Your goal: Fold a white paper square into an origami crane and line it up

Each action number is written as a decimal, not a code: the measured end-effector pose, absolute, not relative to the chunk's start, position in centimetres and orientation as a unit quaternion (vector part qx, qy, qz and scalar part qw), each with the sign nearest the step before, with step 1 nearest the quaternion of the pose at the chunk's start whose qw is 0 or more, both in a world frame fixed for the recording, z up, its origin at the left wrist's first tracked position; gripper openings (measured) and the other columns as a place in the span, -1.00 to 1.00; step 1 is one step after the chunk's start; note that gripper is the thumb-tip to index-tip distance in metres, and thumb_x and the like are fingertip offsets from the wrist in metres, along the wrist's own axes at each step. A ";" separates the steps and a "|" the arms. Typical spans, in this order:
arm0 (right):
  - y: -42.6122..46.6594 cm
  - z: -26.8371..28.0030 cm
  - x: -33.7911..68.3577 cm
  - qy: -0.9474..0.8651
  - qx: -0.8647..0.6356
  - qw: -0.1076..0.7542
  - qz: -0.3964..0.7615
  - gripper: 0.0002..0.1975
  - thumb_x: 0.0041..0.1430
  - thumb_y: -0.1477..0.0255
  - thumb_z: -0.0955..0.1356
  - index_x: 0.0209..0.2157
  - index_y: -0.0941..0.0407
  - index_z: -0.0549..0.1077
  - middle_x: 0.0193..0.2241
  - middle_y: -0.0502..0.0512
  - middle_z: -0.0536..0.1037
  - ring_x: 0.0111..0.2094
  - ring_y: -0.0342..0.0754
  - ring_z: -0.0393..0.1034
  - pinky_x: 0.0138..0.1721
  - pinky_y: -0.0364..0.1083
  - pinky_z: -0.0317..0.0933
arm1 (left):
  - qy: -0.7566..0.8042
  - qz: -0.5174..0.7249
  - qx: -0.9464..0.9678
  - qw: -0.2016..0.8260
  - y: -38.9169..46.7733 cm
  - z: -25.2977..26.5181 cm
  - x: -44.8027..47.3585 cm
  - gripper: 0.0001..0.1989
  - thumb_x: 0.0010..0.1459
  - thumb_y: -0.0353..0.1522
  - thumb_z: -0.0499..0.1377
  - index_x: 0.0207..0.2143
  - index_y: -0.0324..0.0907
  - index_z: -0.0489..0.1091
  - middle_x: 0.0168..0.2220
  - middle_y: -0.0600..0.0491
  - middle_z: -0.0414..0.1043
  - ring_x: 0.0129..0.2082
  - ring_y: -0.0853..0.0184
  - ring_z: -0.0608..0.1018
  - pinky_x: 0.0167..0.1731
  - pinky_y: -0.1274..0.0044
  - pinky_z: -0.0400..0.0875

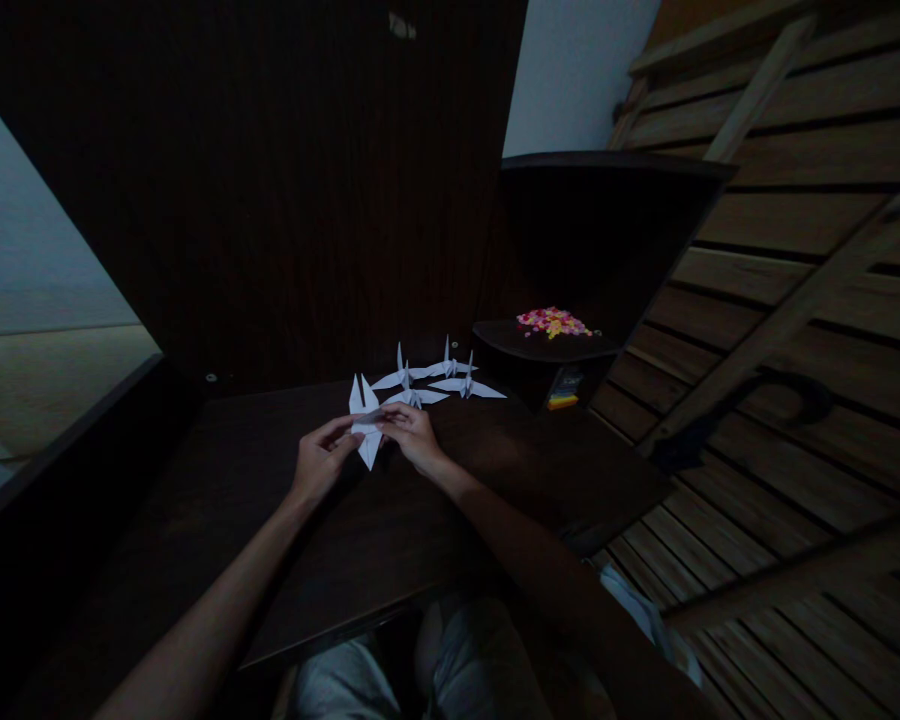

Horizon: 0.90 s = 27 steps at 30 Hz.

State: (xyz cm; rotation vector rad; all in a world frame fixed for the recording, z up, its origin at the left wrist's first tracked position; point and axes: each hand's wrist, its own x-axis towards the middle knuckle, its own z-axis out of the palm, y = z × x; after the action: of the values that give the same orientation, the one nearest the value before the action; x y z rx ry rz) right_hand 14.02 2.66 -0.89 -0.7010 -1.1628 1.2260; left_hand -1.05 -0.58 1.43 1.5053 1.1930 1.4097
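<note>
A partly folded white origami paper (370, 452) is held between my two hands above the dark desk. Two narrow points stick up at its far end and one point faces me. My left hand (324, 458) pinches its left edge with thumb and fingers. On the right edge, my right hand (412, 436) grips the paper, fingers bent over a raised flap. Just beyond my hands stand several finished white paper cranes (466, 386), wings spread, close together. My right hand partly covers the nearest one.
Small pink, red and yellow pieces (555, 322) lie heaped on a low corner shelf (510, 338) at the right. Beneath it sits a small item with a yellow base (562, 402). A tall dark panel (292, 200) backs the desk (270, 560); a slatted wooden wall (780, 230) stands right.
</note>
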 end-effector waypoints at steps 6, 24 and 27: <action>2.3 -0.5 14.2 -0.529 -0.306 0.600 0.516 -0.77 -0.21 0.29 0.49 -0.52 0.12 0.48 -0.46 0.05 0.52 -0.43 -0.07 0.42 -0.38 -0.09 0.32 | 0.463 0.542 0.602 0.361 -0.8 1.6 -1.2 -0.70 -0.16 -0.26 0.29 -0.33 -0.21 0.54 -0.30 -0.06 0.58 -0.28 0.16 0.56 -0.24 0.39 0.44; 2.3 -0.6 13.9 -0.472 -0.300 0.605 0.567 -0.72 -0.29 0.37 0.52 -0.45 0.17 0.50 -0.56 -0.02 0.50 -0.62 -0.16 0.35 -0.55 -0.14 0.27 | 0.452 0.579 0.559 0.384 -0.4 1.2 -1.0 -0.71 -0.13 -0.26 0.27 -0.32 -0.19 0.42 -0.45 0.08 0.49 -0.39 0.28 0.51 -0.36 0.50 0.37; 2.2 -0.5 13.9 -0.475 -0.288 0.604 0.571 -0.73 -0.26 0.37 0.50 -0.42 0.17 0.55 -0.48 0.03 0.55 -0.62 -0.17 0.36 -0.53 -0.13 0.27 | 0.456 0.596 0.508 0.423 -0.1 1.0 -1.0 -0.73 -0.21 -0.27 0.31 -0.40 -0.20 0.48 -0.42 0.06 0.50 -0.39 0.27 0.50 -0.38 0.50 0.35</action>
State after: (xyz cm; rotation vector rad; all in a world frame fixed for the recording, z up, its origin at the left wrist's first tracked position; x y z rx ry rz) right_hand 13.93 2.19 -0.54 -0.6662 -1.0981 1.3222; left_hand -1.02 -0.07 1.05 1.2723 1.1425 1.4916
